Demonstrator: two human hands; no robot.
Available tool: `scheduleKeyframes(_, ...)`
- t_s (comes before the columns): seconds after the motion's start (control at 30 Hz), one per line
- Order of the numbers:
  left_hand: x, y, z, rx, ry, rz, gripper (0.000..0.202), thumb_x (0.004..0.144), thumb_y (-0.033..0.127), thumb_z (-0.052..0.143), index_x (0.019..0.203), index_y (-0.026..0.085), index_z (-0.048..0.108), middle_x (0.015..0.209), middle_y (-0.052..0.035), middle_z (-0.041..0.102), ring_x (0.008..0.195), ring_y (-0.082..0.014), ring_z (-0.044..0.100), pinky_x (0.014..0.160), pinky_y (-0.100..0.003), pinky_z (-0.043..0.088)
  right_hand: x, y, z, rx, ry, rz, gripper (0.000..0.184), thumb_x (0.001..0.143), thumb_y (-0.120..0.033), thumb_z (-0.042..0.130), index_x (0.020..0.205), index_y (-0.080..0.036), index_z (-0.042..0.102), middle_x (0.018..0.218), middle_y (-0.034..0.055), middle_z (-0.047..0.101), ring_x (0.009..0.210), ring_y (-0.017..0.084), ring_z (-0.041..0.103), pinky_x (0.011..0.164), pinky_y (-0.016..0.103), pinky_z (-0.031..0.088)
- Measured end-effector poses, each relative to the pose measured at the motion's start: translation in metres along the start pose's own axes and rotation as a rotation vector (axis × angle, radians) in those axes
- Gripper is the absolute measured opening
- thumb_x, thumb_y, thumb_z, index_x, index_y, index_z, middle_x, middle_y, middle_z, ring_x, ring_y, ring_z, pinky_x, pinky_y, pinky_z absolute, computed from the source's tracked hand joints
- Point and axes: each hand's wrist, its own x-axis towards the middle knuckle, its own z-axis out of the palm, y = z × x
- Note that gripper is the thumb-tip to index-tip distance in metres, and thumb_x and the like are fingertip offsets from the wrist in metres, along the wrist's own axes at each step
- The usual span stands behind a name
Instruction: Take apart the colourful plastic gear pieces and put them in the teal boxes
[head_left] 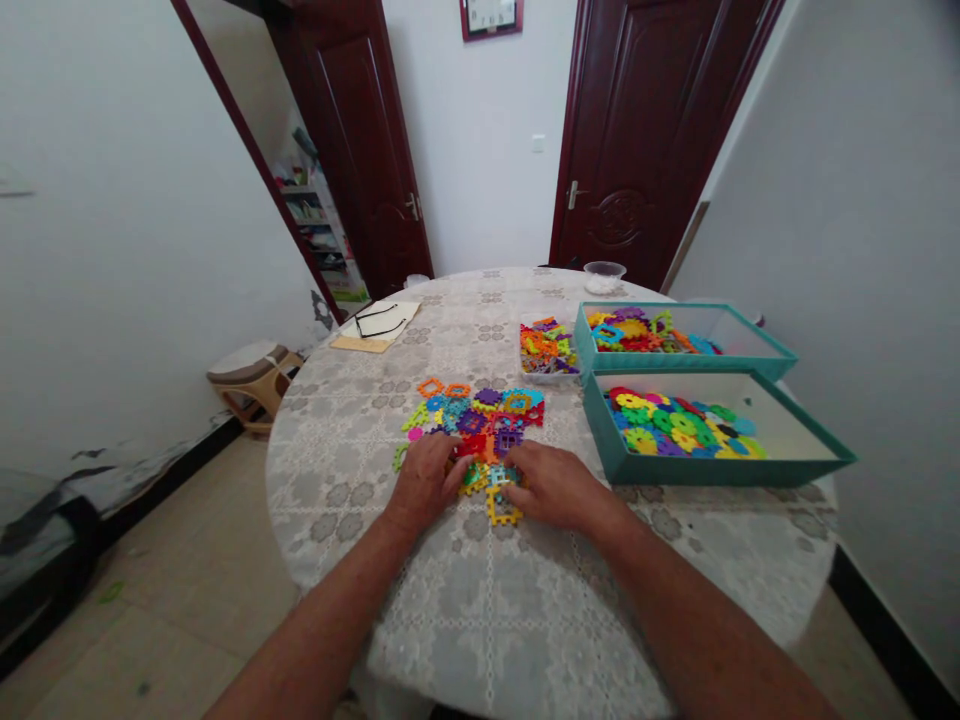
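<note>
A flat, multicoloured cluster of interlocking plastic snap pieces (474,425) lies on the round lace-covered table (480,610), in front of me. My left hand (422,483) and my right hand (550,488) rest on its near edge from either side, fingertips curled over the pieces and nearly meeting. Between them sits a small group of green, yellow and light blue pieces, partly hidden by my fingers. A yellow square frame piece (503,507) sticks out below, just past my right fingertips.
Two teal-rimmed boxes hold sorted pieces: gear-shaped ones (679,425) in the near box, mixed ones (637,330) behind. A clear tray of pieces (547,348) and a small bowl (604,277) stand beyond. Glasses on papers (376,324) lie far left; a stool (253,383) stands by the table.
</note>
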Motion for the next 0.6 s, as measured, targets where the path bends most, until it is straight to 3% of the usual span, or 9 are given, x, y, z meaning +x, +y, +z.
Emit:
scheduleKeyframes(0.1, 0.0, 0.0, 0.0, 0.003, -0.007, -0.007, 0.024, 0.101, 0.037, 0.056, 0.108, 0.018, 0.067, 0.092, -0.0078, 0.068, 0.087, -0.0234, 0.06, 0.083, -0.037, 0.047, -0.004, -0.003, 0.003, -0.023, -0.07, 0.008, 0.035, 0.081, -0.036, 0.075, 0.114, -0.024, 0.07, 0.111, 0.0098, 0.072, 0.096, 0.026, 0.065, 0.08, 0.032, 0.043)
scheduleKeyframes(0.23, 0.001, 0.003, -0.002, 0.004, -0.012, -0.017, 0.026, 0.103, 0.038, 0.052, 0.107, 0.017, 0.068, 0.089, -0.0074, 0.067, 0.086, -0.0231, 0.06, 0.083, -0.037, 0.047, -0.002, -0.002, 0.009, -0.042, -0.083, 0.004, 0.029, 0.083, -0.029, 0.069, 0.111, -0.02, 0.069, 0.113, 0.0133, 0.071, 0.093, 0.027, 0.065, 0.075, 0.033, 0.041)
scheduleKeyframes(0.37, 0.001, 0.008, -0.005, 0.021, -0.028, -0.012, 0.027, 0.104, 0.037, 0.049, 0.104, 0.018, 0.068, 0.091, -0.0082, 0.068, 0.089, -0.0233, 0.061, 0.087, -0.038, 0.047, 0.002, 0.006, 0.009, 0.074, -0.072, 0.007, 0.008, 0.083, -0.018, 0.063, 0.089, -0.021, 0.068, 0.093, 0.0076, 0.071, 0.079, 0.021, 0.061, 0.067, 0.03, 0.035)
scheduleKeyframes(0.43, 0.0, 0.01, -0.006, 0.033, -0.041, -0.016, 0.027, 0.104, 0.036, 0.047, 0.103, 0.018, 0.068, 0.092, -0.0084, 0.068, 0.09, -0.0232, 0.061, 0.088, -0.039, 0.048, 0.005, 0.008, 0.008, 0.158, -0.037, 0.001, 0.008, 0.083, -0.015, 0.061, 0.081, -0.021, 0.065, 0.082, 0.0043, 0.069, 0.074, 0.019, 0.059, 0.065, 0.029, 0.032)
scheduleKeyframes(0.6, -0.004, 0.006, -0.006, 0.038, 0.001, -0.045, 0.03, 0.105, 0.03, 0.04, 0.108, 0.019, 0.068, 0.1, -0.0094, 0.072, 0.097, -0.0235, 0.063, 0.097, -0.043, 0.049, 0.011, 0.004, 0.009, 0.254, 0.079, -0.02, 0.014, 0.087, -0.015, 0.059, 0.098, -0.02, 0.067, 0.091, 0.0054, 0.071, 0.082, 0.02, 0.062, 0.071, 0.028, 0.039)
